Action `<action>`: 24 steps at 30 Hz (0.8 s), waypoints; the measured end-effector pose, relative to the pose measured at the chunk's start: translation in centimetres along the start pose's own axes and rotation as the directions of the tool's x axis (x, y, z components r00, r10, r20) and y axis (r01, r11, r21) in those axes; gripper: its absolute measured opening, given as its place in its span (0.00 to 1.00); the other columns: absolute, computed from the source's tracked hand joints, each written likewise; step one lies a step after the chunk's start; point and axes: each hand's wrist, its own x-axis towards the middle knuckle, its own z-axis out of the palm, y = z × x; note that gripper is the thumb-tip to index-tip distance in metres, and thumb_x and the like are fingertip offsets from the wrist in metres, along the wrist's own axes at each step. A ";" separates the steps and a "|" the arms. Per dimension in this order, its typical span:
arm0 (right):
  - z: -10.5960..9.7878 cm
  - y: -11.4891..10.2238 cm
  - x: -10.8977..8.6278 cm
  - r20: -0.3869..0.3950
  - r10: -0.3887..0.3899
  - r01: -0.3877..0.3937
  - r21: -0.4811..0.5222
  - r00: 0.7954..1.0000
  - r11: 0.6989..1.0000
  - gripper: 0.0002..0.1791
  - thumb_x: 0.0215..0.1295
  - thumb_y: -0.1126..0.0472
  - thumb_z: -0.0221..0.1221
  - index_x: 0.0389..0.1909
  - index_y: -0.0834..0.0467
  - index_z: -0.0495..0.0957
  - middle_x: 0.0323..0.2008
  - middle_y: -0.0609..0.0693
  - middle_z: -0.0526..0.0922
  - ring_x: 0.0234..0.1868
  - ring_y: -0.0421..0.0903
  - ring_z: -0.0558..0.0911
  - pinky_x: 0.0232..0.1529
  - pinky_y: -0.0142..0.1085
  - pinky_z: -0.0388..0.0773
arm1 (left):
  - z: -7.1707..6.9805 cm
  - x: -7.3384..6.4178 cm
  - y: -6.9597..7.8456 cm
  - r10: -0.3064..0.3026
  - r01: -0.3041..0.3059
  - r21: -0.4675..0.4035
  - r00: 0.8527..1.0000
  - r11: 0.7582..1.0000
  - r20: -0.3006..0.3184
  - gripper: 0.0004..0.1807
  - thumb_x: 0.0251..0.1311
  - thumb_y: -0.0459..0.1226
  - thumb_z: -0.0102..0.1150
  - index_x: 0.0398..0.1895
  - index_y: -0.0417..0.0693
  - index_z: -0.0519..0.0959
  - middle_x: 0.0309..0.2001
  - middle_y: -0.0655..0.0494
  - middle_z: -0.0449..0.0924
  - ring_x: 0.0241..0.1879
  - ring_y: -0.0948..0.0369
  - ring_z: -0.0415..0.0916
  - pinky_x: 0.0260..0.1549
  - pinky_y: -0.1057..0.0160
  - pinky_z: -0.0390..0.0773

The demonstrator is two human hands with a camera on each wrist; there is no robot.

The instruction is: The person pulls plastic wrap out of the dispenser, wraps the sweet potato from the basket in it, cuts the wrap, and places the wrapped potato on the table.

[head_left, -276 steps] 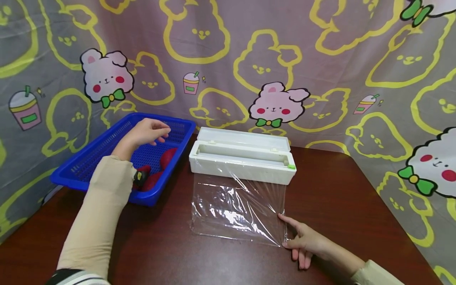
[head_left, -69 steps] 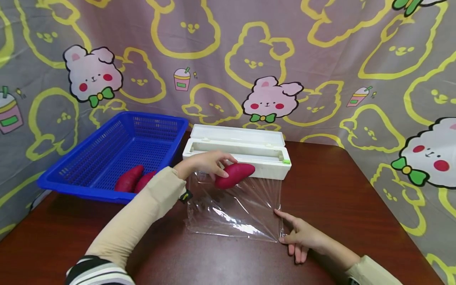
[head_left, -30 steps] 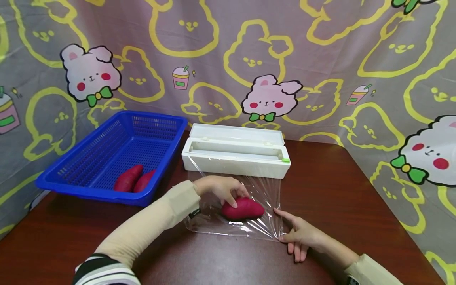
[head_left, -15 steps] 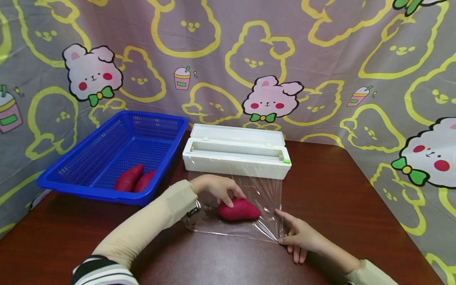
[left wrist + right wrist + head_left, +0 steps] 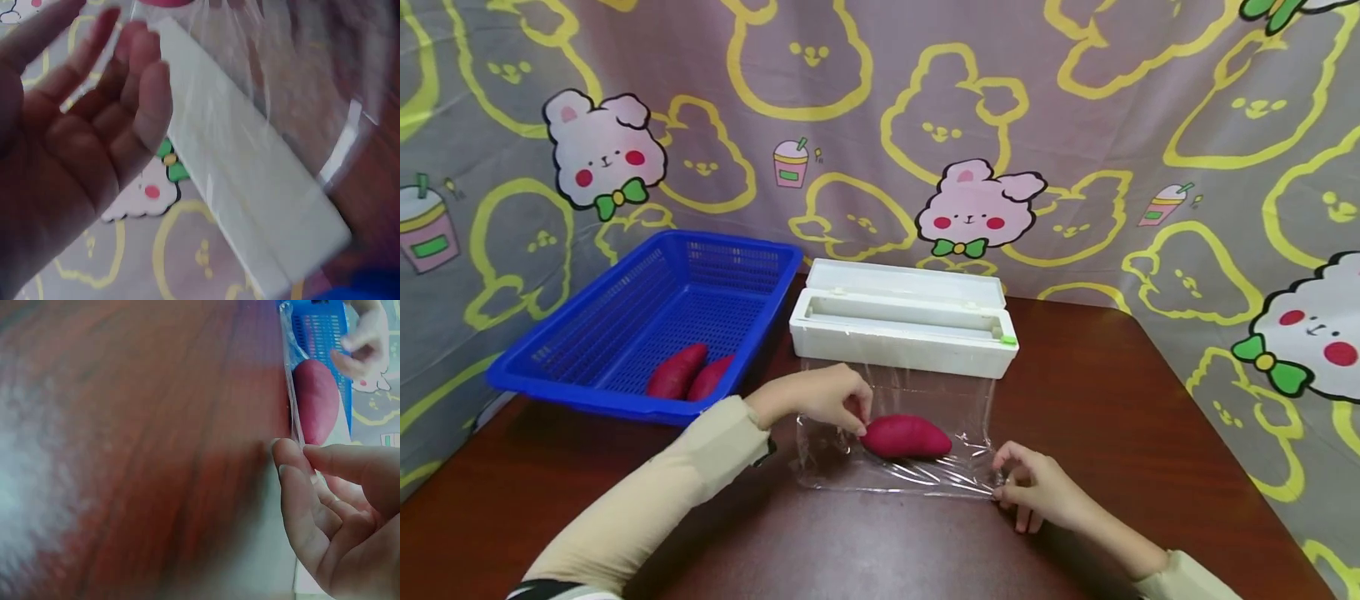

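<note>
A red-skinned sweet potato [image 5: 907,437] lies on a sheet of cling film [image 5: 925,477] drawn out over the table from a white film dispenser [image 5: 902,346]. Close by the potato's left end is my left hand [image 5: 827,398]; its fingers bend loosely, and the left wrist view shows nothing held in it. At the sheet's near right corner, my right hand [image 5: 1045,492] pinches the film's edge between thumb and finger, as the right wrist view also shows. The potato [image 5: 317,403] sits beyond those fingertips there.
A blue plastic basket [image 5: 587,400] stands at the left with two more sweet potatoes [image 5: 677,372] inside. The dispenser's lid [image 5: 906,282] is raised behind it. A patterned curtain [image 5: 865,108] hangs along the back of the dark wooden table [image 5: 1120,400].
My left hand took a sweet potato from the basket, set it on the film, then let go and drew back left. My right hand keeps the film's corner, its fingers now more bent.
</note>
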 end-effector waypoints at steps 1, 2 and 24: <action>0.0 0.0 0.0 0.006 -0.017 0.017 -0.012 1.000 1.000 0.10 0.54 0.71 0.57 0.36 0.64 0.68 0.17 0.54 0.77 0.10 0.48 0.76 0.08 0.41 0.71 | 0.1 -0.7 0.0 0.008 -0.008 -0.010 1.000 1.000 0.005 0.06 0.42 0.36 0.68 0.19 0.48 0.78 0.18 0.67 0.72 0.20 0.72 0.66 0.21 0.72 0.69; -0.2 0.0 0.0 0.011 -0.032 0.032 -0.027 0.999 0.999 0.07 0.54 0.71 0.56 0.33 0.64 0.70 0.18 0.54 0.77 0.10 0.47 0.76 0.08 0.41 0.71 | 0.2 -1.2 0.0 0.007 -0.006 -0.009 1.000 1.000 0.011 0.07 0.41 0.36 0.69 0.17 0.49 0.78 0.17 0.68 0.72 0.19 0.72 0.66 0.21 0.73 0.68; -1.3 -0.1 0.7 -0.206 -0.164 0.113 -0.239 0.965 0.964 0.08 0.47 0.64 0.66 0.23 0.58 0.74 0.16 0.44 0.75 0.13 0.38 0.73 0.11 0.33 0.70 | 3.5 -5.4 -3.0 0.075 -0.066 0.114 0.994 0.991 -0.082 0.09 0.36 0.37 0.71 0.12 0.56 0.78 0.25 0.68 0.68 0.30 0.69 0.67 0.28 0.71 0.68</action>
